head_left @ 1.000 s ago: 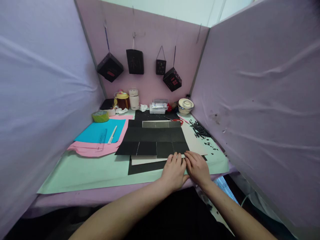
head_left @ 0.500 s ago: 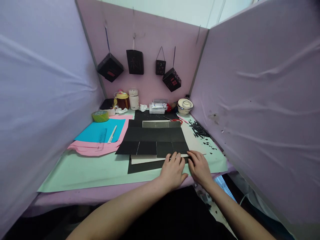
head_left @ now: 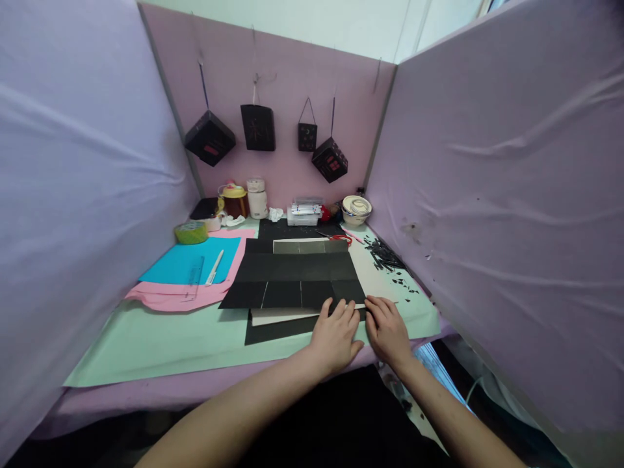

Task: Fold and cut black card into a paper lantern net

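The creased black card (head_left: 297, 276) lies flat on the surface (head_left: 160, 338), its panels scored but unfolded. Both hands, left (head_left: 336, 331) and right (head_left: 387, 328), press flat on its near right corner, fingers spread, gripping nothing.

The left hand (head_left: 335, 333) and the right hand (head_left: 387, 328) lay flat, side by side, pressing the near edge of a creased black paper sheet (head_left: 297, 276) on the pale green tabletop (head_left: 160, 338), beside a blue paper sheet (head_left: 188, 263).
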Available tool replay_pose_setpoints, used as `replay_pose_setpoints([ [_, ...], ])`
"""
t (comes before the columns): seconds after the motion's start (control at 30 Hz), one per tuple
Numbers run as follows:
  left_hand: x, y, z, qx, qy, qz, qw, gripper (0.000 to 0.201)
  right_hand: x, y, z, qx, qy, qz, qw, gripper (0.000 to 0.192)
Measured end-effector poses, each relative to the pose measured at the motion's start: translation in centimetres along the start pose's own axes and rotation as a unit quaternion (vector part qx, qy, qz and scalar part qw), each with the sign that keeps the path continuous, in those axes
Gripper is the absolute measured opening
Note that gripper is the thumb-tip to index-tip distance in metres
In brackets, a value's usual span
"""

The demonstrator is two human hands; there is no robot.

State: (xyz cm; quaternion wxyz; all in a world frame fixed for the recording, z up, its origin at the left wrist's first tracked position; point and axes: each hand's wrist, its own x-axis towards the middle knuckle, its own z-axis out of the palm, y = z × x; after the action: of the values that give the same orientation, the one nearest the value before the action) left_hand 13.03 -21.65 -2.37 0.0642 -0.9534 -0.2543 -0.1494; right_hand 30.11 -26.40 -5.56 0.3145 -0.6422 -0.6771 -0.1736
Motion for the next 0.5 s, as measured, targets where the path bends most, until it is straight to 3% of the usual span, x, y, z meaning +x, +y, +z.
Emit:
replay_pose_setpoints([
  [0.1, 0.2, 0.0, 0.2, 0.008, 0.002, 0.024, 1.0, 0.061, -0.3, -0.1, 0.3, -0.008, 0.018, -0.009, 1.0, 0.034],
  [0.27, 0.2, 0.0, 0.4, 0.004, -0.001, 0.025, 1.0, 0.063, 0.2, -0.5, -0.1, -0.007, -0.035, -0.054, 0.998, 0.034],
  [0.5, 0.3, 0.6, -0.1, 0.004, 0.002, 0.003, 1.0, 0.06, 0.6, -1.5, -0.4, -0.027, -0.035, -0.018, 0.999, 0.03],
])
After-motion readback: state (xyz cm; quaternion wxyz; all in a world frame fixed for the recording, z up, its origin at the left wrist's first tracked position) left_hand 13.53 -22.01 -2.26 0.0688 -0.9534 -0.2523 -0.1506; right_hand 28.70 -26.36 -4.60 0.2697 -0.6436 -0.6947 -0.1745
